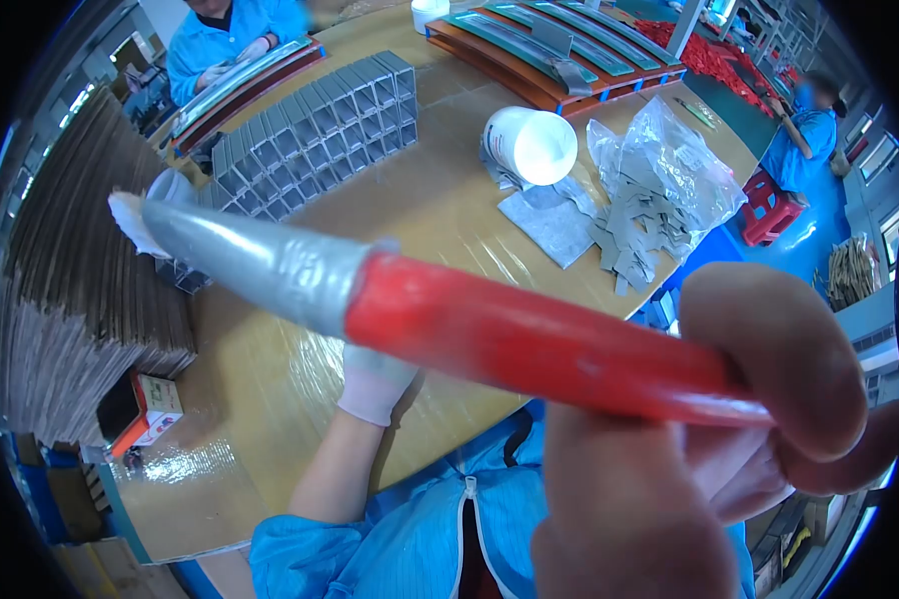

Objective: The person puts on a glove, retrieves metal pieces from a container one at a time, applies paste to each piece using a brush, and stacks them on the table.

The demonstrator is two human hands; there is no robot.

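Observation:
Close to the camera, my right hand (759, 389) pinches a red-handled tool (529, 334) between bare thumb and fingers. Its silver-grey front part tapers to the upper left, with a whitish patch at the tip; I cannot make out its exact kind. Behind the tool, my left hand (378, 384) in a white glove is at the tabletop (449, 220). The tool covers its fingers, so whether they hold anything is hidden.
Stacked grey rectangular channels (315, 135) stand beyond the tool, left of a white tub (531, 145). Grey scraps (644, 225) lie by a plastic bag (669, 160). A tall cardboard stack (80, 270) borders the left; orange racks (559, 60) stand behind. Two co-workers in blue work nearby.

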